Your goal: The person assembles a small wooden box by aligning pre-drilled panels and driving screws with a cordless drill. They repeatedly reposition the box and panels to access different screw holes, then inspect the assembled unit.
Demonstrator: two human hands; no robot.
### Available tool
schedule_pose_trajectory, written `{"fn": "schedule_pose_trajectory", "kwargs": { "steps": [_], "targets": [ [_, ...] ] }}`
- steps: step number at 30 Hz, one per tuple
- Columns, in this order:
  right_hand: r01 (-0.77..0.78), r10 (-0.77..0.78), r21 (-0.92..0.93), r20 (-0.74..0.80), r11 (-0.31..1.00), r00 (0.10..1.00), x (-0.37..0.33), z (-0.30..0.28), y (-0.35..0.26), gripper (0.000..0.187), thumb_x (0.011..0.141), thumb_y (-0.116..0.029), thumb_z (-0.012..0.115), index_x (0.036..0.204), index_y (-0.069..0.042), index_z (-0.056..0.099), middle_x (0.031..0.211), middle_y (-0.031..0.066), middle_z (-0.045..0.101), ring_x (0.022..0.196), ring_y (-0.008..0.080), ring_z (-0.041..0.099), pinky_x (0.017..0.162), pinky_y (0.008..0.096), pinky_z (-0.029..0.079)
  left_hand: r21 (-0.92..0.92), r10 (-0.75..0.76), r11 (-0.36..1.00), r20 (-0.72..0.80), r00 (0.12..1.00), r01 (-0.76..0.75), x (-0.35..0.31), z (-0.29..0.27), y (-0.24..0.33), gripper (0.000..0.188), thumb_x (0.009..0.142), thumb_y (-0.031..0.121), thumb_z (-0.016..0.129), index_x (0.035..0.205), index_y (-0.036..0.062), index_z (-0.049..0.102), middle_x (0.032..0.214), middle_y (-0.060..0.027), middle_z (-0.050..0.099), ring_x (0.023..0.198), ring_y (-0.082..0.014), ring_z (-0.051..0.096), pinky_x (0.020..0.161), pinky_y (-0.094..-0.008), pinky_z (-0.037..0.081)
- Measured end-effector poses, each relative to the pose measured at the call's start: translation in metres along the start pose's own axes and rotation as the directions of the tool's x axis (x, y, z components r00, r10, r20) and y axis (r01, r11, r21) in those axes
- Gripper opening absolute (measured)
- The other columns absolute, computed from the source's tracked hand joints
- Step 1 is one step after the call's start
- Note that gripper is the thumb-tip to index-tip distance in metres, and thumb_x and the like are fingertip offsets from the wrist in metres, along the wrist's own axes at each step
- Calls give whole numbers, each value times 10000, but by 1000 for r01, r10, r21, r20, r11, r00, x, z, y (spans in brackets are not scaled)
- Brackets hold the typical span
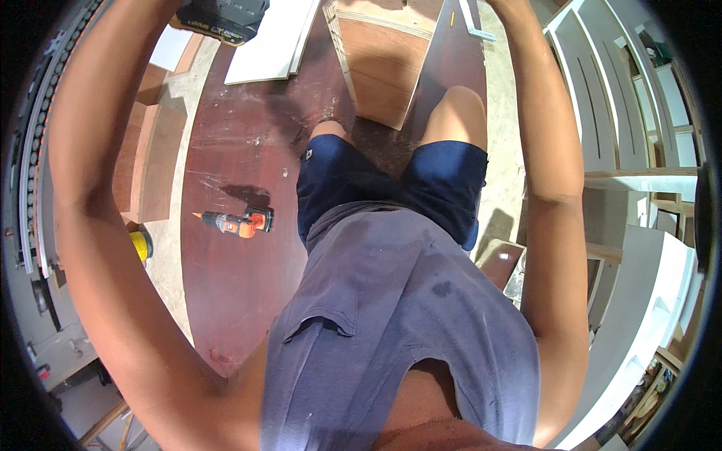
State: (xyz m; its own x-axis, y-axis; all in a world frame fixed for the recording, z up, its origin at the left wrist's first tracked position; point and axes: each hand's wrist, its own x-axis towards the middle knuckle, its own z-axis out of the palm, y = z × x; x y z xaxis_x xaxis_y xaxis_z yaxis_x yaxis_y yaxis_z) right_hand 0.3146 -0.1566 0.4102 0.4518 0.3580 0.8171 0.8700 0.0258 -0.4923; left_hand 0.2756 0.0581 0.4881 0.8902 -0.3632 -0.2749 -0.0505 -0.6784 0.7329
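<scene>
Both my arms reach up past the top edge of the head view, so neither hand shows. Beside my left forearm [139, 52] hangs the black battery base [223, 19] of a power tool; the rest of the tool is cut off, and whether my left hand grips it cannot be seen. My right forearm [520, 45] goes out at the top right. Between them stands a wooden box [383, 64] with a brown plywood face and pale edges, just beyond my knees. White boards [267, 49] lie stacked to its left.
An orange and black cordless drill [239, 225] lies on the dark red work surface [233, 301] I sit on. A pencil [453, 19] lies right of the box. Wooden panels [159, 161] stand at the left, by a yellow round object [140, 245]. White shelving frames [602, 90] line the right.
</scene>
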Motion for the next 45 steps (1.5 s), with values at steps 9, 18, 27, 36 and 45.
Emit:
{"fn": "schedule_pose_trajectory", "kwargs": {
  "steps": [9, 18, 27, 36, 45],
  "targets": [
    [-241, 258, -154, 103, 958, 961, -18, 30, 24, 563, 996, -515, 474, 1199, -1, 577, 1088, 79, 634, 1016, 193, 601, 905, 305, 465, 113, 276, 961, -423, 863, -252, -91, 3, -52, 429, 749, 35, 703, 1165, -16, 613, 1010, -177, 682, 901, -233, 667, 782, -382, 547],
    [238, 131, -587, 516, 774, 847, -54, 77, 60, 731, 807, -533, 681, 1385, -121, 508, 1363, 231, 513, 1306, 412, 450, 1085, 541, 345, -597, -558, 783, -799, 227, -175, -142, 213, -364, 633, 713, 116, 863, 1263, 17, 566, 1092, -69, 649, 947, -188, 615, 849, -345, 496],
    [340, 188, -592, 653, 731, 734, -42, 110, 92, 557, 847, -379, 671, 1334, -157, 517, 1457, 157, 437, 1385, 452, 343, 1070, 680, 295, -394, -392, 918, -888, -241, -42, -131, 366, -503, 1019, 710, 149, 873, 1490, -14, 238, 1408, -238, 447, 1268, -349, 487, 1073, -413, 376],
    [318, 241, -511, 756, 798, 609, -27, 103, 72, 482, 836, -323, 684, 1229, -82, 543, 1350, 163, 512, 1310, 429, 418, 1068, 538, 350, -459, -439, 886, -878, -189, 73, -139, 408, -485, 774, 777, 166, 821, 1389, -28, 387, 1280, -177, 543, 1196, -333, 531, 1034, -393, 394],
    [161, 252, -485, 676, 860, 692, -38, 89, 70, 762, 756, -189, 814, 1423, -104, 455, 1457, 137, 474, 1391, 356, 388, 1159, 452, 325, -622, -641, 714, -765, -56, 322, -188, 441, -401, 574, 842, 181, 770, 1316, -28, 523, 1185, -146, 553, 956, -176, 573, 812, -290, 473]
  ]
}}
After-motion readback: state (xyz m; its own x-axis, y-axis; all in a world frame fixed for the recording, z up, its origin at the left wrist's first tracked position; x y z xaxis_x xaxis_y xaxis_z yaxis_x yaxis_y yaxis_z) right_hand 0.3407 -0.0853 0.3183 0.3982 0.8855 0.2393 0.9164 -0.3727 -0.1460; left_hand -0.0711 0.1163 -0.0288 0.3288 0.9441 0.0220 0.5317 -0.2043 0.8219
